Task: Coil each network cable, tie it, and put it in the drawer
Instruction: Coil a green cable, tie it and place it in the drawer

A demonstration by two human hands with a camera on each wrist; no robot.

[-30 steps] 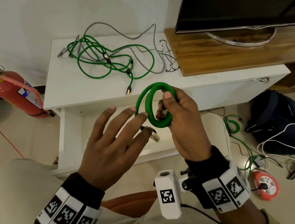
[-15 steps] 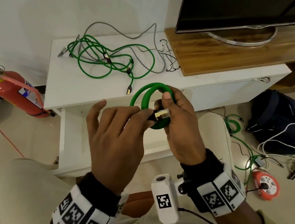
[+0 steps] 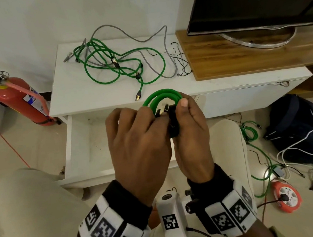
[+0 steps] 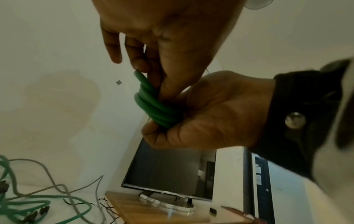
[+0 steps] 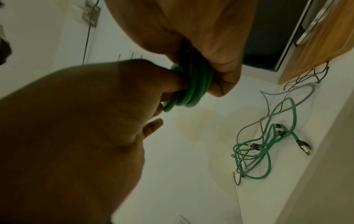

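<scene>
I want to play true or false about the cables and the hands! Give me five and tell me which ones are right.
1. Both hands hold the green coiled cable. True: the right hand grips it and the left hand pinches at it.
2. The drawer is closed. False: it is pulled open, below the hands.
3. A grey cable lies tangled with the loose green cables on the white cabinet. True.
4. The fire extinguisher is blue. False: it is red.
5. The coiled cable already lies in the drawer. False: it is held above it.
</scene>
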